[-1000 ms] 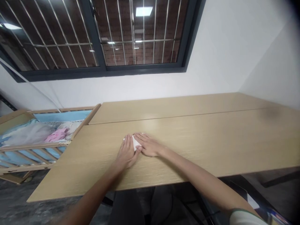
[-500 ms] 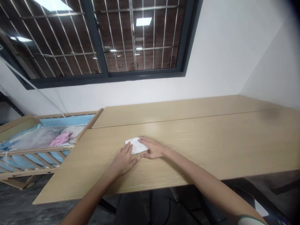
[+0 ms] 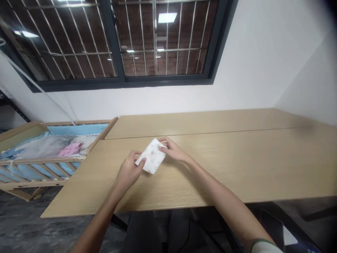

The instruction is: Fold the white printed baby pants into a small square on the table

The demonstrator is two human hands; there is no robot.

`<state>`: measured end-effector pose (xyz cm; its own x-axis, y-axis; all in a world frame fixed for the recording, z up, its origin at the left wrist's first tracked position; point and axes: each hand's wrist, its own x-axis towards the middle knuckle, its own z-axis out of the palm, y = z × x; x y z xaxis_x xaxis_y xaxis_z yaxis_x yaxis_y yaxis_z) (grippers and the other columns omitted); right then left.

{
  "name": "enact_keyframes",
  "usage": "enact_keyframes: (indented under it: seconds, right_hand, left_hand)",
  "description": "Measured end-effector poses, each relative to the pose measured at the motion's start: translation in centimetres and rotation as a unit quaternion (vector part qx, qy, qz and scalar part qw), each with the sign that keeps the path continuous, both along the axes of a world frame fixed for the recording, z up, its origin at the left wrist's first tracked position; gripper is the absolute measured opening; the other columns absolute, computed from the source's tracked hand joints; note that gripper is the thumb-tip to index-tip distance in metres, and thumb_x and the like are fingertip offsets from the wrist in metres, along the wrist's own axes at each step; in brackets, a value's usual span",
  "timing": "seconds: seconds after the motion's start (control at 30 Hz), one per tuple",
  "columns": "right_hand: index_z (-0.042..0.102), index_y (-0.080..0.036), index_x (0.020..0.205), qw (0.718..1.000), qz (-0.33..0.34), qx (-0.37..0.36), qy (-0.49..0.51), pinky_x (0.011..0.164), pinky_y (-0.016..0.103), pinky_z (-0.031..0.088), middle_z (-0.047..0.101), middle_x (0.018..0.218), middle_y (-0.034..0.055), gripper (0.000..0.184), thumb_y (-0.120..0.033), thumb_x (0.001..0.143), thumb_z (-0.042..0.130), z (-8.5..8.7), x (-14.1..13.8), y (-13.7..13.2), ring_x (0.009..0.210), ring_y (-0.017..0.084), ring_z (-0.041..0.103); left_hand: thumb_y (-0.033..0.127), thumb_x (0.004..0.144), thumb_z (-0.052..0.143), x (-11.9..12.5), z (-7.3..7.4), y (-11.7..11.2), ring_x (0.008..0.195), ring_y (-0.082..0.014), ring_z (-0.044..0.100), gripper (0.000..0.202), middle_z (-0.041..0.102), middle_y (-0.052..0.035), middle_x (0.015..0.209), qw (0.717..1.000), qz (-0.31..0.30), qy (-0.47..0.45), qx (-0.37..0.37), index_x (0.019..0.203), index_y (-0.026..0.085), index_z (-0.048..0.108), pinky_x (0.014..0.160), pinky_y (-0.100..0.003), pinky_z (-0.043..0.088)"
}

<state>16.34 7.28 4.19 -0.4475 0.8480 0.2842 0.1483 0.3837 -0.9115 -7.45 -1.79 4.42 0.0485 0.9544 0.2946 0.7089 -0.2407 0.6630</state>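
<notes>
Now, from your head camera, the folded white cloth (image 3: 151, 156) is held tilted just above the wooden table (image 3: 237, 165), its long axis running from the near left up to the far right. Your left hand (image 3: 129, 172) pinches the near corner and your right hand (image 3: 173, 151) pinches the far one. Half a second ago it lay flat under both hands. A wooden crib (image 3: 31, 165) with bedding stands left of the table, and a barred window (image 3: 118, 42) is set in the white wall ahead.
</notes>
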Motion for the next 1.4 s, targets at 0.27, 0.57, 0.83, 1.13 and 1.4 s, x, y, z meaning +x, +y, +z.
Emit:
enact_keyframes:
  seconds: [0.27,0.57,0.83,1.13,1.4]
  right_hand:
    - [0.059,-0.016,0.115,0.989,-0.065,0.0,-0.136,0.066,0.026,0.047,0.066,0.093,0.0042,0.043,-0.035,0.081,0.077,-2.7,-2.0,2.4,0.076,0.015,0.061]
    - [0.056,-0.015,0.139,0.936,-0.01,0.204,-0.288,0.117,0.046,0.033,0.053,0.148,0.0183,0.047,-0.044,0.104,0.046,-0.9,-3.3,-0.5,0.14,0.029,0.045]
    - [0.04,-0.023,0.157,0.883,0.284,0.169,-0.334,0.128,0.04,0.014,0.028,0.166,0.0039,0.056,-0.05,0.108,0.032,-0.1,-4.4,-6.1,0.155,0.02,0.02]
    - [0.033,-0.025,0.16,0.908,0.181,0.149,-0.348,0.129,0.044,0.01,0.022,0.167,0.0021,0.058,-0.049,0.107,0.037,-3.1,-1.6,3.1,0.156,0.022,0.017]
    - [0.031,-0.018,0.16,0.903,0.071,0.221,-0.361,0.125,0.047,0.02,0.03,0.165,0.0121,0.067,-0.057,0.106,0.026,-4.7,-1.4,2.4,0.153,0.027,0.027]
  left_hand:
    - [0.036,0.096,0.047,2.0,-4.3,-2.3,0.094,-0.0271,0.07,0.044,0.073,-0.0104,0.104,0.993,0.008,0.069,-0.097,0.136,0.018,0.044,0.079,-0.036,0.05]
    - [0.036,0.099,0.042,6.1,-5.8,-5.6,0.133,-0.0378,0.049,0.048,0.052,-0.024,0.145,0.969,0.058,0.219,0.095,0.138,0.008,0.049,0.104,-0.051,0.044]
    - [0.049,0.101,0.038,8.7,-9.0,-7.1,0.112,-0.0402,0.064,0.053,0.071,-0.0217,0.118,0.955,-0.006,0.279,0.101,0.122,0.011,0.069,0.101,-0.061,0.047]
    - [0.049,0.1,0.039,9.4,-9.5,-6.9,0.142,-0.0423,0.041,0.065,0.049,-0.0253,0.15,0.965,0.037,0.222,0.136,0.151,0.008,0.04,0.106,-0.058,0.043]
    - [0.05,0.099,0.04,6.0,-6.6,-4.8,0.123,-0.0338,0.06,0.052,0.065,-0.0179,0.132,0.974,0.02,0.218,0.065,0.133,0.015,0.058,0.101,-0.046,0.047]
